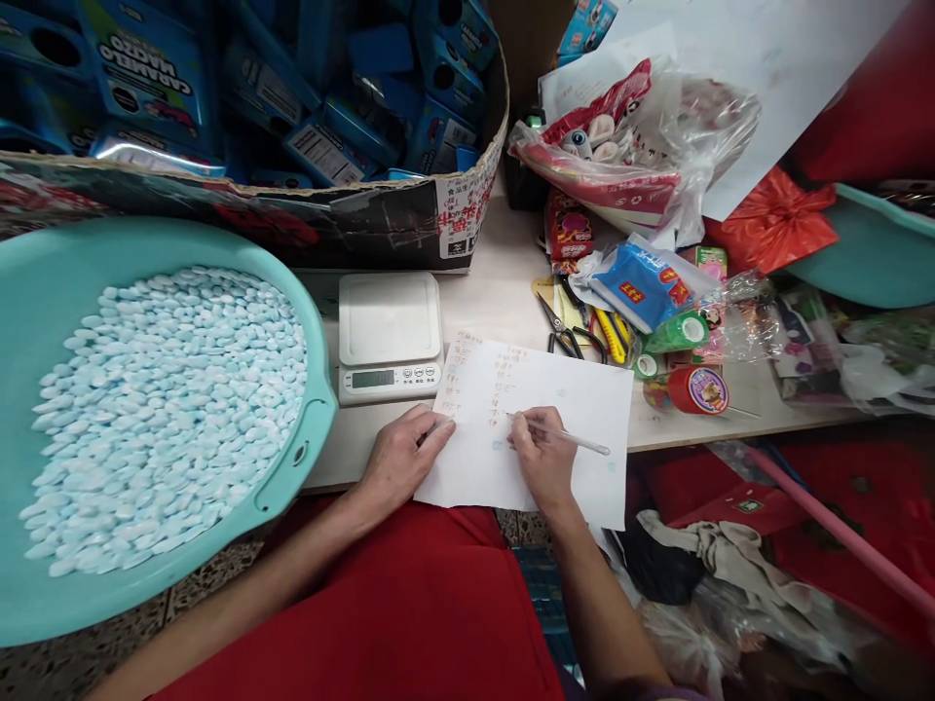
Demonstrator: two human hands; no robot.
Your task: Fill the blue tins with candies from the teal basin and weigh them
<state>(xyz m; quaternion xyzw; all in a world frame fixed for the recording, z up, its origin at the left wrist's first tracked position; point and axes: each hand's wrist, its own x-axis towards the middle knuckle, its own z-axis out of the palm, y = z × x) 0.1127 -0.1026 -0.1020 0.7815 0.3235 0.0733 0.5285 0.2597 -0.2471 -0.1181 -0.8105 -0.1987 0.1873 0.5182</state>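
Note:
My right hand is closed around a slim clear pen, its tip on a white sheet of paper with handwritten columns. At the sheet's left edge rests my left hand, fingers curled and pressed together; what lies between them, if anything, is too small to tell. Just above that hand stands a white digital scale with nothing on its plate. To the left, a large turquoise basin holds many pale blue oval pieces.
Behind the scale is an open carton of blue packages. Pliers, a yellow cutter, green tape and a red round tub lie right of the paper. Plastic bags are heaped at the back right.

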